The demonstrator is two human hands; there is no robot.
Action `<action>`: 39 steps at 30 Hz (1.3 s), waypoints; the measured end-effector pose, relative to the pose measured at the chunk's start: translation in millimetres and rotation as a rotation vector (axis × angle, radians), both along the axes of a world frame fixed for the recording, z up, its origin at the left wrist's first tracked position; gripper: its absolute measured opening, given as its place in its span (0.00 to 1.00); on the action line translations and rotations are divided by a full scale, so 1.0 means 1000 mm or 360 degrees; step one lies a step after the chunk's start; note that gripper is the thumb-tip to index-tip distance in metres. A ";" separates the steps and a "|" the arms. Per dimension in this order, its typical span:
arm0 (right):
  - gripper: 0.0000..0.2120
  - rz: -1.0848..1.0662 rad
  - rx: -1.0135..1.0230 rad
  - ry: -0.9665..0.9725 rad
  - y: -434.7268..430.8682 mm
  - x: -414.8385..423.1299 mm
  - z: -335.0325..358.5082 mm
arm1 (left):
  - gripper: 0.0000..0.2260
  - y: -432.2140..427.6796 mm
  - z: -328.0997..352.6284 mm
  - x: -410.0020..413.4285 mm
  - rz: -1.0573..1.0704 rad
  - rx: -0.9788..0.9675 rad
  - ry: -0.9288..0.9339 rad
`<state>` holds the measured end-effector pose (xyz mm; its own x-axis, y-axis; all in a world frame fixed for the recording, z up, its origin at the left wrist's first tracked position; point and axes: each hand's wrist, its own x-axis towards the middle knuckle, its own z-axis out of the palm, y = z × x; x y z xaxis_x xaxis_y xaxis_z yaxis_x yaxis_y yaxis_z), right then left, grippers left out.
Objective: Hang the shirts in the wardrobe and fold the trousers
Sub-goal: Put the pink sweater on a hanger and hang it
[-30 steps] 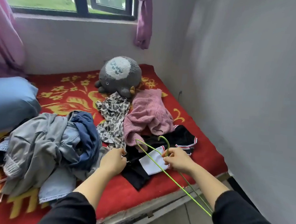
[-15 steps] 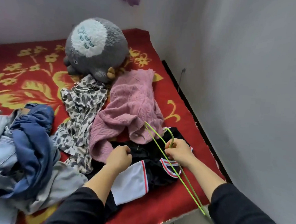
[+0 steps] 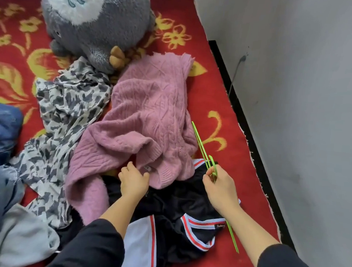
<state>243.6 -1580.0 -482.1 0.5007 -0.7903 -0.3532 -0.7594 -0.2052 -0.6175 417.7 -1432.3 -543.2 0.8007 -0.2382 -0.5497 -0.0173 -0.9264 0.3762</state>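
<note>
Left hand at pink sweater collar

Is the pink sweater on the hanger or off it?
Off it. The sweater lies crumpled on the bed; the right hand holds the green hanger beside it, outside the cloth.

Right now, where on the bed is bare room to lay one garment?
Two bare patches of red blanket: the strip between the pink sweater and the wall-side edge, and the far-left area beside the plush toy, above the leopard-print garment. The middle and near-left are crowded with clothes.
</note>
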 end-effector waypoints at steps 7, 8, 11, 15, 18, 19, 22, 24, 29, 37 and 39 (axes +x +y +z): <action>0.17 0.0037 -0.0011 -0.0044 0.002 0.013 -0.019 | 0.08 -0.010 -0.018 0.025 0.0962 -0.1032 0.0442; 0.17 -0.0012 0.0016 -0.0054 0.003 0.017 -0.016 | 0.08 -0.009 -0.007 0.029 0.1126 -0.1296 0.0590; 0.18 -0.0202 0.0148 -0.0089 0.007 0.032 0.007 | 0.10 0.001 0.028 0.039 0.1279 -0.1696 0.0762; 0.14 -0.0153 0.0216 -0.0207 0.017 0.064 0.049 | 0.10 0.037 0.071 0.039 0.0926 -0.1628 0.0613; 0.07 0.0071 0.0247 -0.0269 0.036 0.096 0.080 | 0.07 0.066 0.105 0.035 0.0598 -0.1487 0.0524; 0.09 0.0154 0.0249 -0.0272 0.044 0.106 0.091 | 0.07 0.076 0.118 0.032 0.0533 -0.1502 0.0544; 0.22 0.0381 0.0288 -0.0285 0.072 0.134 0.116 | 0.08 0.103 0.146 0.022 0.0364 -0.1501 0.0584; 0.26 0.0521 0.0402 -0.0322 0.092 0.150 0.129 | 0.08 0.120 0.160 0.012 0.0253 -0.1475 0.0612; 0.15 0.0741 0.0772 -0.0173 0.135 0.176 0.157 | 0.05 0.161 0.204 0.001 -0.0073 -0.1305 0.0801; 0.15 0.1149 0.0049 0.0273 0.176 0.172 0.191 | 0.21 0.216 0.283 0.014 -0.0432 -0.1020 0.1072; 0.10 0.0974 -0.0078 0.0196 0.174 0.172 0.216 | 0.20 0.227 0.302 0.023 -0.0486 -0.0869 0.0966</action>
<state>415.9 -1406.1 -265.8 0.8256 -0.3900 -0.4078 -0.5604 -0.6512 -0.5117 440.4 -1205.5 -241.0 0.2645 -0.7493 -0.6071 0.1118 -0.6014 0.7911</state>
